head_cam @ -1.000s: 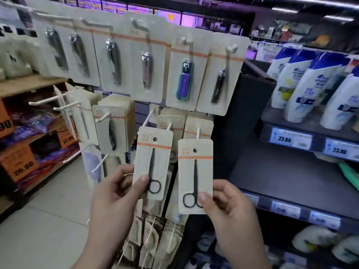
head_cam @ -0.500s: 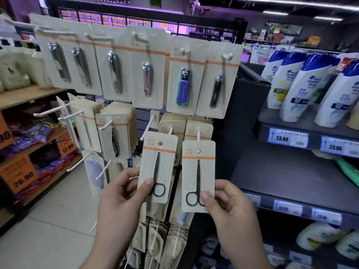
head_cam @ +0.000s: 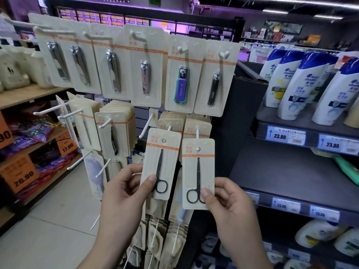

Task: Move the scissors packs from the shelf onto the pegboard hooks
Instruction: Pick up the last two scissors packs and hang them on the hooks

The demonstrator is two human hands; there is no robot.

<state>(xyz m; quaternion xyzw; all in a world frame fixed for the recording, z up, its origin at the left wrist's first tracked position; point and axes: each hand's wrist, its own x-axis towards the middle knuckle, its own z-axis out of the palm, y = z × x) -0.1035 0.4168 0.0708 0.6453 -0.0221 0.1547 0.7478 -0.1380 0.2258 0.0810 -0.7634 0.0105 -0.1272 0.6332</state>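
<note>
The grip of the left hand (head_cam: pixel 124 193) is clamped on the lower corner of the left scissors pack (head_cam: pixel 161 164), thumb on the front of the card beside the scissor loops. The grip of the right hand (head_cam: pixel 231 202) is clamped the same way on the right scissors pack (head_cam: pixel 198 171). Both cream cards are held upright, side by side and just apart, near the viewer and in front of the middle row of the pegboard. Each holds one pair of black scissors. A white hook tip shows in the hang hole of the right scissors pack, in line with the right hook (head_cam: pixel 197 133); whether it is threaded or only lined up cannot be told. The hole of the left scissors pack sits just below the tip of the left hook (head_cam: pixel 170 128), apparently not yet on it. The step in hand looks like hanging both packs; the next move calls for raising each hole to its hook tip and pushing the card back toward the board. Counted: two hands, two scissors packs. Six nail-clipper cards (head_cam: pixel 144 74) hang in the top row. To the right, the dark shelf (head_cam: pixel 281 171) sits below a row of at least four shampoo bottles (head_cam: pixel 299 84).
</note>
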